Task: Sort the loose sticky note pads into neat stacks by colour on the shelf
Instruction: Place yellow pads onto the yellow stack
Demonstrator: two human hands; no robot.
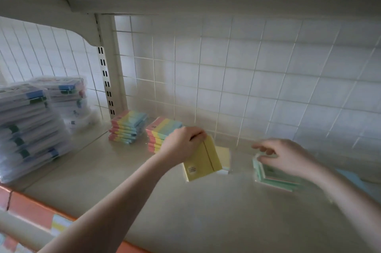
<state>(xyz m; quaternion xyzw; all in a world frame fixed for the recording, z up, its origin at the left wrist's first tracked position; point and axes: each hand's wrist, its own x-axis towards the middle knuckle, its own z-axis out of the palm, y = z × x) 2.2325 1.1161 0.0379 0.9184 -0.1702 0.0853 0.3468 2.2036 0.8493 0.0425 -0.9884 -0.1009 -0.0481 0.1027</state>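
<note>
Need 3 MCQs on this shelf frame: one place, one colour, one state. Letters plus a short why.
1. Where do the two multicoloured pad stacks stand?
A. at the shelf's back, left of the left hand
B. at the front edge
C. under the right hand

2. What colour are the pads in the left hand?
A. blue
B. yellow
C. pink

3. What is the right hand doing?
A. hanging idle
B. pressing flat on the wall
C. gripping the green pads

Answers:
1 A: they stand near the tiled wall by the upright.
2 B: the yellow pads hang tilted from its fingers.
3 C: fingers curl over the green stack's end.
</note>
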